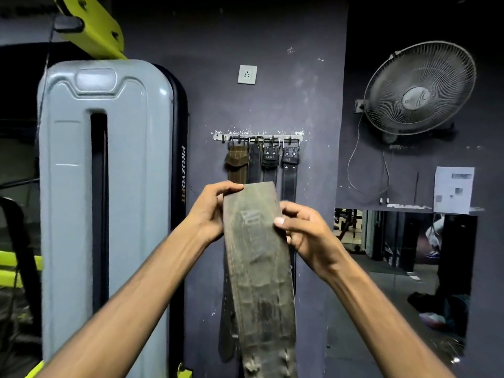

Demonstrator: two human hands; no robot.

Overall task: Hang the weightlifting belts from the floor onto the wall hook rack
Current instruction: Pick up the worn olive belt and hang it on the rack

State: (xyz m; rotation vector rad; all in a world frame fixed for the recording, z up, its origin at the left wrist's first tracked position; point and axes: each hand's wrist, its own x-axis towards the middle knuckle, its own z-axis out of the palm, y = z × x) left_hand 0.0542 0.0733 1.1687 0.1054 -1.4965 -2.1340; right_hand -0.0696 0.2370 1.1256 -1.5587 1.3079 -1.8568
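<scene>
I hold a wide, worn grey-green weightlifting belt [259, 268] up in front of the dark wall, its length hanging down out of frame. My left hand [211, 211] grips its upper left edge and my right hand [305, 230] grips its right edge, thumb across the face. Above it, a metal hook rack [257, 137] is fixed to the wall. Several belts hang from it: a brown striped belt [236, 162], two dark belts [263, 165] and a black belt [289, 173]. The held belt's top edge sits below the rack.
A grey plastic weight-stack cover [109, 203] of a gym machine stands close on the left, with a yellow-green frame [92, 25] above. A wall fan [418, 88] and its cable hang at the right, above a mirror [403, 257]. A socket [247, 74] sits above the rack.
</scene>
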